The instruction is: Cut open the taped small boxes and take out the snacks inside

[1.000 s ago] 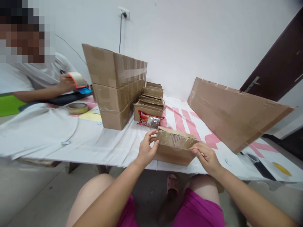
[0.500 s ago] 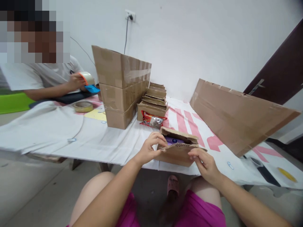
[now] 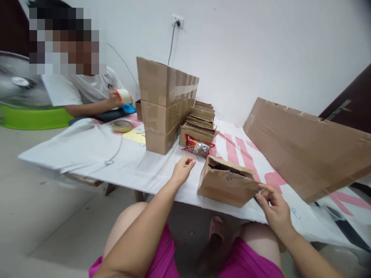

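A small cardboard box (image 3: 227,189) stands near the front edge of the cloth-covered table, its top flaps folded inward with a dark gap between them. My right hand (image 3: 274,204) pinches the flap corner at the box's right end. Off the box's left side, my left hand (image 3: 183,170) is in the air, fingers loosely bent and holding nothing that I can see. Just beyond it lies a red and clear snack packet (image 3: 199,147), in front of a row of open cardboard boxes (image 3: 197,136).
Taped boxes (image 3: 158,117) form a tall stack left of centre. A large cardboard sheet (image 3: 307,148) leans at the right. On the left, a co-worker's hand (image 3: 115,99) holds a tape dispenser (image 3: 125,98); a tape roll (image 3: 121,126) lies on the table (image 3: 78,154).
My left hand has let go of the box and moved away from its left side. The flaps have come down over the purple contents. My right hand stays at the right end; the view has turned left.
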Action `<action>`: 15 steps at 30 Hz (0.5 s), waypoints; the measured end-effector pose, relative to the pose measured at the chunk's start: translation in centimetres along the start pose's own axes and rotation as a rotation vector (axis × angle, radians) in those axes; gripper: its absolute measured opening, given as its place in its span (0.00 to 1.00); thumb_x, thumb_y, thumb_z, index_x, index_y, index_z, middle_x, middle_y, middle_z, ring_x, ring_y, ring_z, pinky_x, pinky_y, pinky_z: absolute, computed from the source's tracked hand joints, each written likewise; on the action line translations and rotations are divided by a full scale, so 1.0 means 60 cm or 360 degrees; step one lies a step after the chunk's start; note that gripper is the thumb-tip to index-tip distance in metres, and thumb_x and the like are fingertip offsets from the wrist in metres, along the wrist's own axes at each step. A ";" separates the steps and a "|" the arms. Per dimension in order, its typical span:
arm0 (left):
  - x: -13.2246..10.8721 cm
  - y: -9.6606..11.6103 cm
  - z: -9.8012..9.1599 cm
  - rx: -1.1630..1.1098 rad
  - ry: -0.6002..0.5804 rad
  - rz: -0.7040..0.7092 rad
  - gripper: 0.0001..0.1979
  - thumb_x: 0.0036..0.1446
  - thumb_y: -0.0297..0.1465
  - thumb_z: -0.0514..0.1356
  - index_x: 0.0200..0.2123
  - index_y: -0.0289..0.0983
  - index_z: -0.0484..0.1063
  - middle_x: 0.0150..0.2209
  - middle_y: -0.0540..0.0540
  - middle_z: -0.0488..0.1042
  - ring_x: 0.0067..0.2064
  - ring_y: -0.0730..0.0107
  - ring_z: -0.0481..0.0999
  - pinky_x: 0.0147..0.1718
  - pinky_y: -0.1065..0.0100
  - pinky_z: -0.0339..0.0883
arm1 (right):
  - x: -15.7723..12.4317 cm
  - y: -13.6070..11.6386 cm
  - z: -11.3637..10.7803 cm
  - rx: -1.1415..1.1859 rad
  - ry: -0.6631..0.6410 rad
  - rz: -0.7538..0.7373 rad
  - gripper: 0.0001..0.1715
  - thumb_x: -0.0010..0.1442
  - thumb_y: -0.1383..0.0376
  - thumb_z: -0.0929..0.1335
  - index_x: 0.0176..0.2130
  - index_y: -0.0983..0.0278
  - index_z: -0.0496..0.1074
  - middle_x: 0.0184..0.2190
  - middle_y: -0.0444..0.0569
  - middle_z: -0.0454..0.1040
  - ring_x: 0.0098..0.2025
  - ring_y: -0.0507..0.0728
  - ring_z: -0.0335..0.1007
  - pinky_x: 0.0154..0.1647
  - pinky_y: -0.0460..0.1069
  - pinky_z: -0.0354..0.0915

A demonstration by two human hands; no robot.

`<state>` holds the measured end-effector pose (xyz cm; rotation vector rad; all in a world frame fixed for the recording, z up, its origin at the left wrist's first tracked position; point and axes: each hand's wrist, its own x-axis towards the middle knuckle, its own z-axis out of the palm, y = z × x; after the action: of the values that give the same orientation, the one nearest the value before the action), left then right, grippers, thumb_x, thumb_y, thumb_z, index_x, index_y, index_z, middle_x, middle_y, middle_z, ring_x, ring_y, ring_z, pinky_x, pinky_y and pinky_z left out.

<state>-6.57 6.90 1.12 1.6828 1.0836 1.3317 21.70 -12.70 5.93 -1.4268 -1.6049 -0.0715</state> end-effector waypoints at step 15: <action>-0.030 0.047 0.005 -0.0330 -0.0674 0.0226 0.29 0.61 0.53 0.48 0.34 0.38 0.79 0.60 0.40 0.63 0.60 0.54 0.65 0.59 0.53 0.60 | -0.009 0.008 0.002 0.0425 -0.0071 0.0649 0.28 0.64 0.44 0.58 0.35 0.63 0.69 0.16 0.40 0.61 0.19 0.50 0.55 0.20 0.45 0.54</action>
<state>-6.00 4.12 2.92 1.8002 0.5724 1.0613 21.95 -12.88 5.26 -1.5195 -1.2740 0.3994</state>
